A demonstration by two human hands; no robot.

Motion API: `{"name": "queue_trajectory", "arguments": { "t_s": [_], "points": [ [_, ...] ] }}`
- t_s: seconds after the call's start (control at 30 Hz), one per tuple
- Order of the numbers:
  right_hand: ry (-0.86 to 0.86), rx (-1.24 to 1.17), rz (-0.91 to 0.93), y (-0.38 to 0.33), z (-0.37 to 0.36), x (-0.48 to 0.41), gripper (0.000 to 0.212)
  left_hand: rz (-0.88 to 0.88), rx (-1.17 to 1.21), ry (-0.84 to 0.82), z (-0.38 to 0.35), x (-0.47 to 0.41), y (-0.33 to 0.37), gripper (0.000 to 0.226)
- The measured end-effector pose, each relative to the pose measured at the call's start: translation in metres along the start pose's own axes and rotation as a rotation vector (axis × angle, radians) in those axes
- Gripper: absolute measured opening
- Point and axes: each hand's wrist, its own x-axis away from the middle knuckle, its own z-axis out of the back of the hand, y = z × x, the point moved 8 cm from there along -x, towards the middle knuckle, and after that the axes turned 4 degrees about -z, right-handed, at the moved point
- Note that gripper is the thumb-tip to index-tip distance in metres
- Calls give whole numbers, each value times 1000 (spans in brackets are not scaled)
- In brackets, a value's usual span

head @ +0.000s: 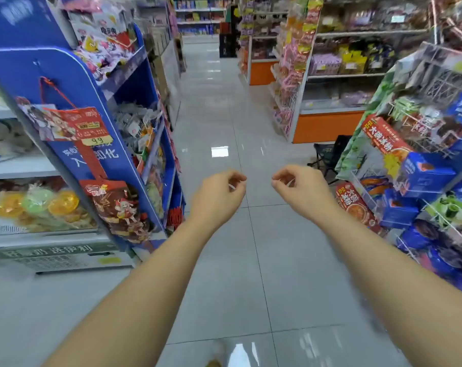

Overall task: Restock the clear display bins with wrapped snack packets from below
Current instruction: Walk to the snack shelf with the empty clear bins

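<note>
Hovering over open floor [211,115] between blue rack [73,83] and wire rack [436,83]: left hand [219,193], right hand [301,189], grip unclear.

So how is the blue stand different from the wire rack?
The blue stand is on the left, with solid blue panels; the wire rack is on the right, made of thin white wire. The stand has flat shelves; the rack has wire baskets. Both hold snack packs.
</note>
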Motion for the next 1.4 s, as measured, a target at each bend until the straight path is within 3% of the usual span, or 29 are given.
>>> {"name": "queue_trajectory", "arguments": {
  "t_s": [0.37, 0.57, 0.67, 0.83, 1.1, 1.4],
  "points": [
    [-49, -11, -233, 82, -78, -166, 3, 141, 129, -174, -59, -175, -103, 15],
    [-45, -9, -354, 130, -74, -243, 2, 165, 240, -239, -97, -292, -116, 15],
    [-17, -5, -393, 159, -63, -290, 12, 131, 249, -290, -125, -349, -109, 16],
    [55, -42, -385, 212, -39, -401, 14, 82, 260, -278, -171, -462, -97, 17],
    [16, -6, -343, 266, 17, -596, 4, 67, 229, -241, -215, -654, -65, 19],
    [33, -13, -326, 326, 34, -780, 5, 57, 256, -234, -266, -843, -83, 15]
  ]
}}
